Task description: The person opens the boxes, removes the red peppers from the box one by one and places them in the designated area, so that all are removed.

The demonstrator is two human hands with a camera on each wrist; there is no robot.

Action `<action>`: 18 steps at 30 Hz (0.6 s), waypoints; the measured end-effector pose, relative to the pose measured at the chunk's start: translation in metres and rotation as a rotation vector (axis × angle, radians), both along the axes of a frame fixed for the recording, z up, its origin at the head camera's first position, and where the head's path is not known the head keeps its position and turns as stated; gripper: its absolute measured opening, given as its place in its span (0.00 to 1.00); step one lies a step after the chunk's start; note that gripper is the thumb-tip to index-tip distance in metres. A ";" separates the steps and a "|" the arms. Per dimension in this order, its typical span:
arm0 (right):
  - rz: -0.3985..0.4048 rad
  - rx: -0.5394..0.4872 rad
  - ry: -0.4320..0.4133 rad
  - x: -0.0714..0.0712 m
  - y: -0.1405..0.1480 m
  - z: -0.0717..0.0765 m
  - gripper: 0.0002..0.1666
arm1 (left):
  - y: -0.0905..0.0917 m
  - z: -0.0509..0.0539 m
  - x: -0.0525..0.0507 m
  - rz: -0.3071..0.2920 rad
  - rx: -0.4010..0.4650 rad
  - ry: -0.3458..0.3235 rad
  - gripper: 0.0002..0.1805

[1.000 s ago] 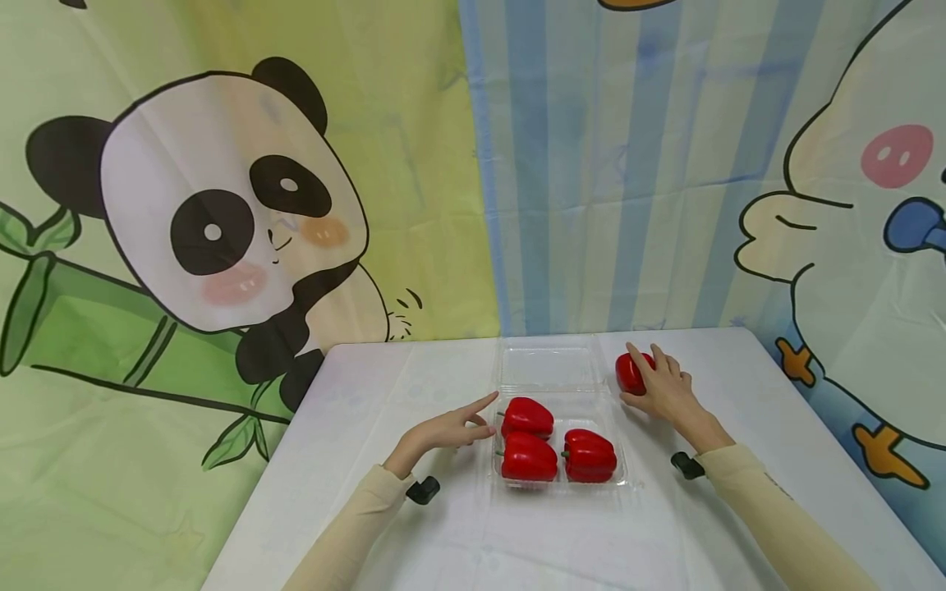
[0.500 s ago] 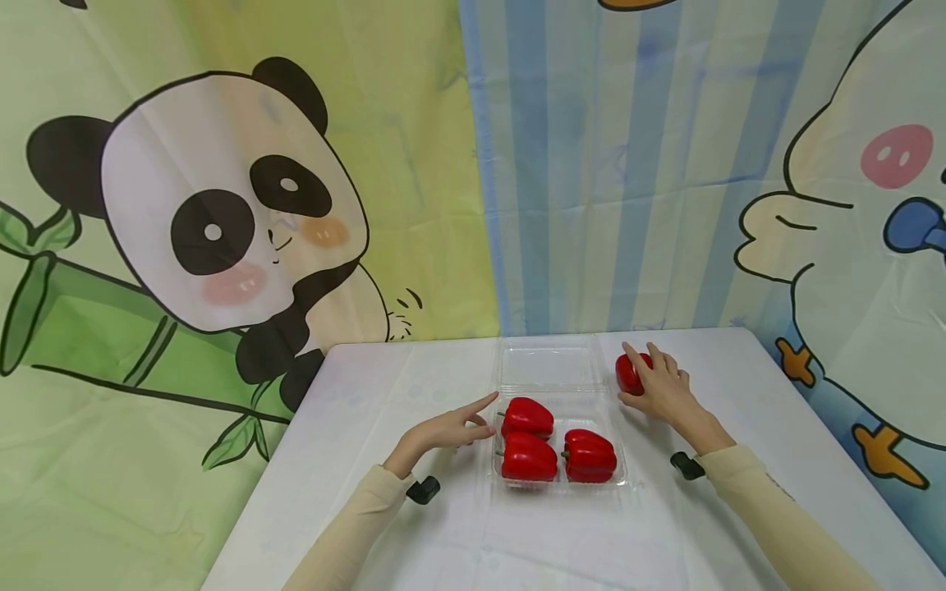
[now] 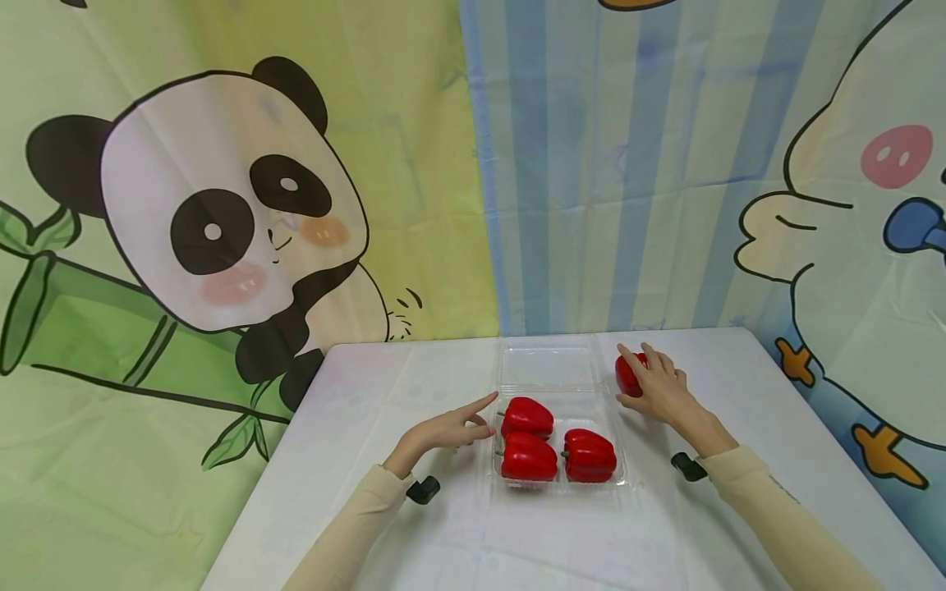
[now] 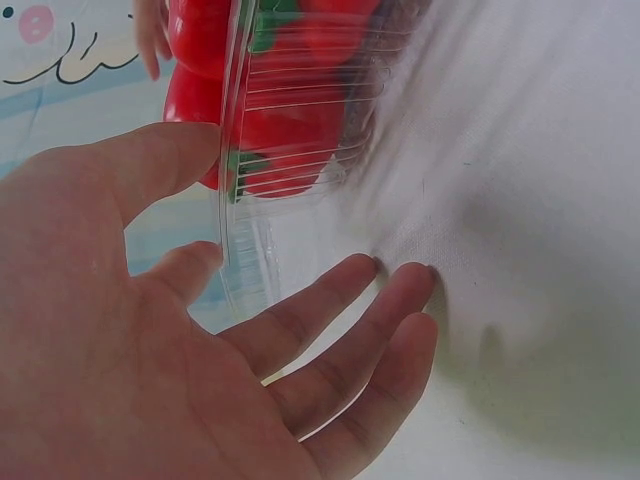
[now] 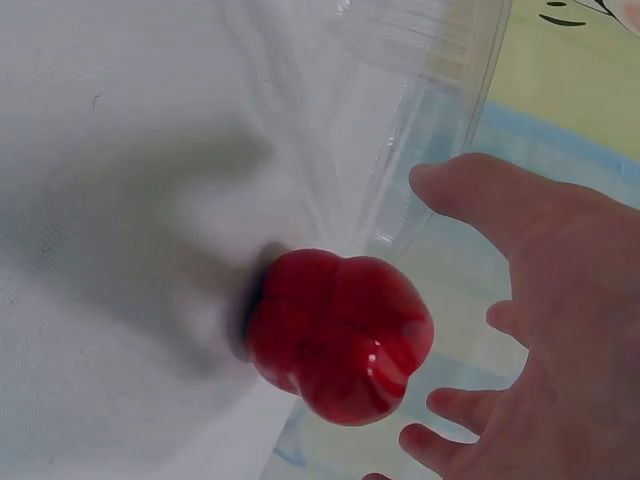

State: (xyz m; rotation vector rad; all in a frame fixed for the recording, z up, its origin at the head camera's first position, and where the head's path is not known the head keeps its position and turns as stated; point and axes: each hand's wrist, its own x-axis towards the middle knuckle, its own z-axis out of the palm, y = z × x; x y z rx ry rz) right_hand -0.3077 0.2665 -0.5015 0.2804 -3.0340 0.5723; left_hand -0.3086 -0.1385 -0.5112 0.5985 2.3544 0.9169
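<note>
A clear plastic clamshell box (image 3: 584, 408) lies with its lid (image 3: 550, 367) folded back on the far side. Inside are two red bell peppers on the left, a rear one (image 3: 527, 417) and a front one (image 3: 529, 457), and a third bell pepper (image 3: 590, 455) at front right. My left hand (image 3: 445, 428) touches the box's left rim with thumb and a fingertip; its other fingers reach toward the table. My right hand (image 3: 663, 391) spreads loosely around another bell pepper (image 5: 340, 335) right of the box. In the right wrist view its fingers appear apart from that pepper.
Everything lies on a white-covered table (image 3: 414, 377). Behind it hangs a printed cloth with a panda (image 3: 236, 197) on the left and a pale cartoon figure on the right. Each wrist carries a small black camera.
My right hand has shifted slightly left over the pepper beside the box. The left hand, the box and the peppers inside it have stayed put.
</note>
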 end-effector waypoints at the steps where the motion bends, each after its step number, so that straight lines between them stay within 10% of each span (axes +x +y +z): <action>1: 0.009 -0.004 0.000 0.001 -0.001 0.001 0.57 | 0.000 0.000 0.000 0.001 0.001 0.000 0.42; 18: 0.104 -0.001 0.050 0.019 -0.013 0.015 0.50 | 0.000 0.000 0.001 0.007 0.004 -0.007 0.42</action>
